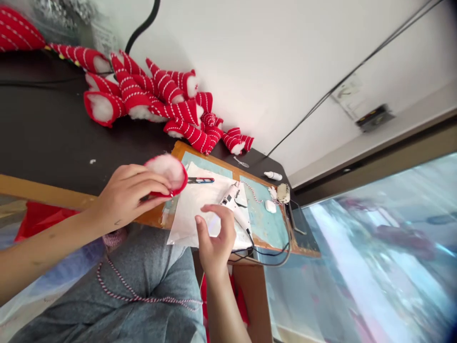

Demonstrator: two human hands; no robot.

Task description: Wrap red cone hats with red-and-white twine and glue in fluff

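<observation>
My left hand (130,193) grips a red felt cone stuffed with white fluff (167,170), its round stuffed end facing up. The rest of that cone is hidden behind my fingers. Over the near edge of the white sheet (193,209), my right hand (216,233) is held with thumb and forefinger apart and nothing between them. Just beyond it lies a white glue gun (233,202). Small thread snips (202,180) with blue and red handles rest on the sheet. A red-and-white twisted cord (153,299) trails across my lap.
Several red cones with white stitched stripes (167,95) are heaped along the wall on the dark table (43,128). A white bottle (273,176), a cord spool (283,193) and a looping cable (288,238) occupy the right end. A black cord (143,26) hangs above the heap.
</observation>
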